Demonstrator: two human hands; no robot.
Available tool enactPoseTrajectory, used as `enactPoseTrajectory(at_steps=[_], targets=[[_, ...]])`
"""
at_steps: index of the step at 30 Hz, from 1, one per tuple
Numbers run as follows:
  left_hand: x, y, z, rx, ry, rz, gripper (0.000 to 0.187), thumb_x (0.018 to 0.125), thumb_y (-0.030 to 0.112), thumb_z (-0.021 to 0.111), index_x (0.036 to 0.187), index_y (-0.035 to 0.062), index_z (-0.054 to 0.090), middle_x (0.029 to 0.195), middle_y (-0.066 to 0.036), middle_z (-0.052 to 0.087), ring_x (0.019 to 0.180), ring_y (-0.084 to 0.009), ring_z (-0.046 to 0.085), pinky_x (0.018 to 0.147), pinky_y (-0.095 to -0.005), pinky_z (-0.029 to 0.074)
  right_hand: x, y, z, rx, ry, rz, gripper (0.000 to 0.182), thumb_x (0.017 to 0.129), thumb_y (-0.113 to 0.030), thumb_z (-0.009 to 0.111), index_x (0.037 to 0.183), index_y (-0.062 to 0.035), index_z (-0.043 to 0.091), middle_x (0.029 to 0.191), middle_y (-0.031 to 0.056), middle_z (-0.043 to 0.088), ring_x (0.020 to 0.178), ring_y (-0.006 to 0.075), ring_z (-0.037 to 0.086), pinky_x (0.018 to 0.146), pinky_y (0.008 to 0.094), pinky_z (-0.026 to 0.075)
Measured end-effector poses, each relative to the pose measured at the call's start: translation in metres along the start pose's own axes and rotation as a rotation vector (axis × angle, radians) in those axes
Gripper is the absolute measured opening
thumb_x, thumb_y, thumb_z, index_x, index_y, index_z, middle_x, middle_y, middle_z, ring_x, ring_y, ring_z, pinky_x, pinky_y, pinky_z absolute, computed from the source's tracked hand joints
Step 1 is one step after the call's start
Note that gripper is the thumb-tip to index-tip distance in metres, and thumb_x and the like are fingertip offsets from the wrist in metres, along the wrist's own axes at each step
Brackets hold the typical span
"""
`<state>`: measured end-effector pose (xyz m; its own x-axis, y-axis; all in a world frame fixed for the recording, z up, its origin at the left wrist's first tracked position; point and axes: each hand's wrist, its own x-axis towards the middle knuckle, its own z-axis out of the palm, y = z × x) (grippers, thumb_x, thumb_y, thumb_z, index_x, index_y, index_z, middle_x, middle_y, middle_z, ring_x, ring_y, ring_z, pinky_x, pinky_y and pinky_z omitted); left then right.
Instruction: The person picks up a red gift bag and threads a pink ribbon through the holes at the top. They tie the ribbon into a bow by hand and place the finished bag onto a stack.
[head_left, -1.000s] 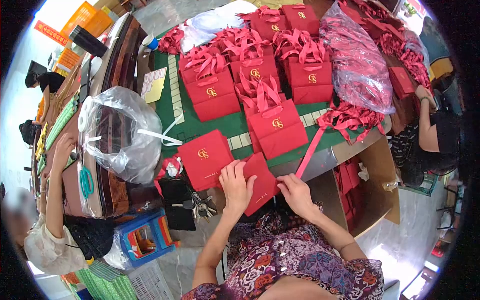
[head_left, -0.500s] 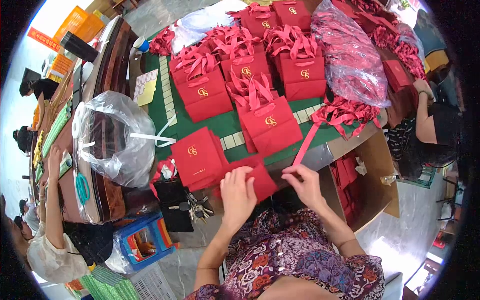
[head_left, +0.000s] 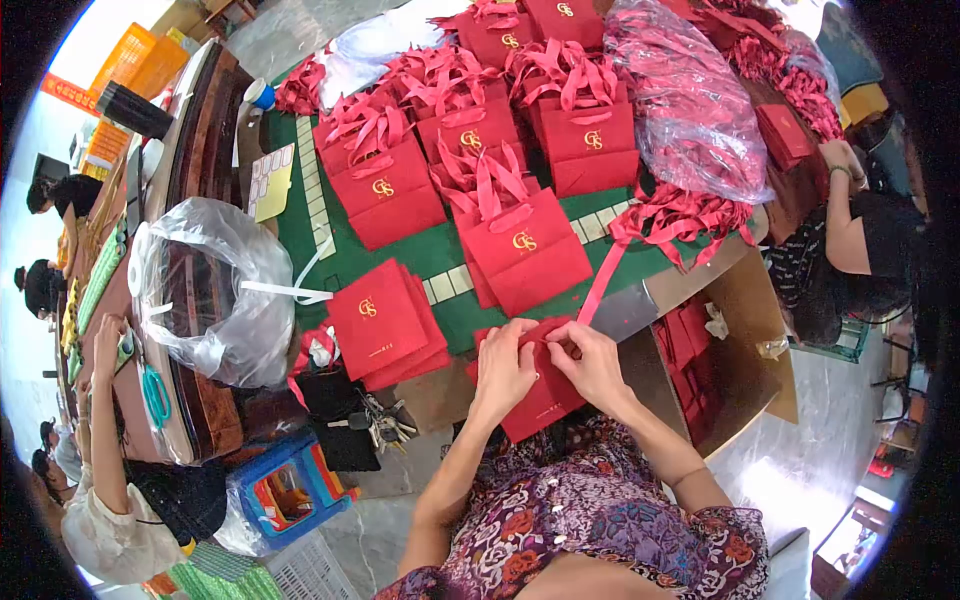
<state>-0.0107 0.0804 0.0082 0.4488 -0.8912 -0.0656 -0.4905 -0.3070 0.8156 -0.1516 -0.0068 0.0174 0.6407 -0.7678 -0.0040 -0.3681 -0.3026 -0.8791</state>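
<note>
Near the table's front edge, my left hand (head_left: 506,368) grips the top edge of a red paper bag (head_left: 545,405). Close beside it, my right hand (head_left: 588,362) pinches the end of a red ribbon (head_left: 602,284) at the same bag's top edge. The ribbon runs up to a tangled ribbon pile (head_left: 680,222). A stack of flat red bags (head_left: 385,325) with gold print lies to the left of my hands. Beyond my hands stand red bags with ribbon handles (head_left: 525,255). The fingertips partly hide the ribbon's end.
A clear plastic bag roll (head_left: 215,290) is at the left, with teal scissors (head_left: 156,395) beyond. Keys (head_left: 385,425) lie left of my left arm. An open cardboard box (head_left: 745,350) holds red bags at the right. Co-workers (head_left: 120,510) (head_left: 870,240) are on both sides.
The red bag has come nearer the body and its printed face shows more. My right hand has moved left to the bag's top edge with the ribbon. The view has shifted slightly.
</note>
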Motion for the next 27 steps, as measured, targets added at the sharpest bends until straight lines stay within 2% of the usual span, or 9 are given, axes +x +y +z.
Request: enactPoseTrajectory(at_steps=[8,11,13,14,16,20,22,27], targets=[[0.001,-0.002,-0.007,-0.034,0.002,0.05,0.032,0.084,-0.001,0.061,0.116,0.0033,0.064,0.107,-0.019,0.069,0.103,-0.0372,0.064,0.091,-0.0444,0.05,0.008,-0.001,0.006,-0.013,0.021,-0.002,0.012,0.082,-0.007,0.071,0.092,-0.0018,0.065,0.082,0.0131,0.067,0.071,0.0259,0.068,0.065,0.036,0.054],[0.0,0.0,-0.007,-0.02,0.012,0.058,0.033,0.084,-0.002,0.061,0.116,0.0036,0.064,0.107,-0.019,0.068,0.103,-0.0381,0.064,0.09,-0.0446,0.05,0.01,-0.003,0.006,0.004,-0.002,0.017,0.012,0.081,-0.006,0.071,0.09,-0.0019,0.065,0.082,0.0139,0.066,0.073,0.0292,0.068,0.065,0.0383,0.054],[0.0,0.003,-0.007,0.001,0.023,0.069,0.033,0.084,-0.002,0.061,0.116,0.0037,0.065,0.106,-0.019,0.068,0.101,-0.0388,0.063,0.09,-0.0449,0.05,0.012,-0.001,0.007,-0.085,-0.005,-0.13,0.011,0.079,-0.005,0.07,0.088,-0.0019,0.063,0.082,0.0148,0.065,0.075,0.0331,0.066,0.067,0.041,0.054],[0.001,0.004,-0.008,0.007,0.017,0.057,0.033,0.084,-0.002,0.061,0.116,0.0038,0.065,0.104,-0.019,0.067,0.1,-0.039,0.063,0.089,-0.0451,0.05,0.014,-0.001,0.008,-0.085,-0.005,-0.129,0.011,0.079,-0.005,0.07,0.088,-0.0019,0.063,0.082,0.0148,0.065,0.075,0.0331,0.066,0.067,0.041,0.054],[0.001,0.005,-0.008,0.015,0.012,0.046,0.033,0.084,-0.002,0.061,0.116,0.0039,0.065,0.102,-0.019,0.066,0.099,-0.0393,0.063,0.088,-0.0454,0.05,0.016,-0.001,0.011,-0.116,-0.048,-0.182,0.01,0.079,-0.003,0.071,0.085,-0.0005,0.063,0.078,0.0124,0.064,0.068,0.0244,0.067,0.061,0.0342,0.054],[0.001,0.005,-0.008,-0.011,0.042,0.028,0.031,0.083,-0.001,0.062,0.114,0.0043,0.066,0.099,-0.018,0.065,0.097,-0.0394,0.063,0.085,-0.0454,0.051,0.017,-0.004,0.012,-0.162,-0.04,-0.158,0.011,0.078,-0.003,0.071,0.084,-0.0005,0.062,0.078,0.0121,0.064,0.067,0.0248,0.067,0.061,0.0352,0.054],[0.0,0.003,-0.008,-0.012,0.04,0.019,0.031,0.083,-0.001,0.062,0.113,0.0042,0.066,0.098,-0.019,0.065,0.096,-0.0394,0.063,0.084,-0.0453,0.051,0.017,-0.003,0.011,-0.011,-0.075,-0.036,0.014,0.078,-0.006,0.069,0.086,-0.0018,0.06,0.081,0.0163,0.064,0.076,0.0366,0.065,0.066,0.0451,0.052],[-0.003,0.008,-0.003,0.065,0.08,0.078,0.033,0.082,-0.003,0.06,0.114,0.0013,0.065,0.094,-0.02,0.061,0.092,-0.0403,0.06,0.082,-0.0487,0.05,0.019,-0.006,0.011,-0.103,-0.074,-0.067,0.012,0.08,-0.006,0.068,0.086,-0.0017,0.058,0.081,0.0164,0.064,0.076,0.0379,0.064,0.067,0.0454,0.052]])
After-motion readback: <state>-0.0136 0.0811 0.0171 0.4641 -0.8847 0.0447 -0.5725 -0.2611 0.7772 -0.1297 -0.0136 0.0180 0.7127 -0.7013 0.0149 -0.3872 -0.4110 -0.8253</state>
